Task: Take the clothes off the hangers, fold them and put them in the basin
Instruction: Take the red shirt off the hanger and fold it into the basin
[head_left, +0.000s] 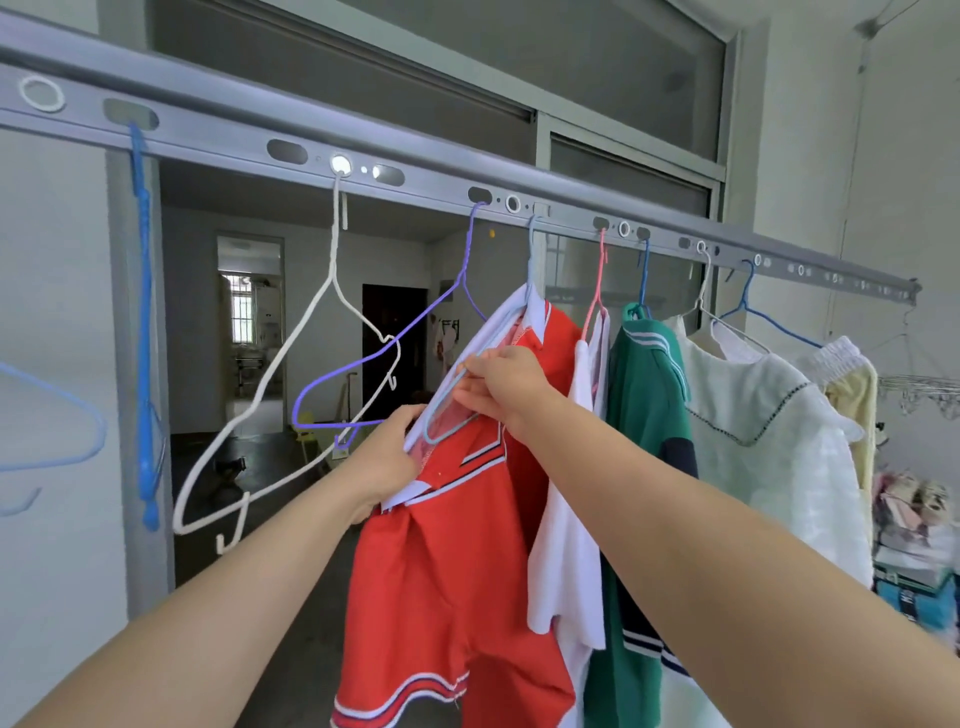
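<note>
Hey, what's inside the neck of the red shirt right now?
A light blue hanger: one shoulder loop shows at the white collar of the red shirt, pinched by the right hand while the left hand grips the collar. Its other shoulder is covered by fabric.

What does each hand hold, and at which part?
The left hand grips the red shirt at its white collar edge. The right hand pinches the light blue hanger on its wire arm.
</note>
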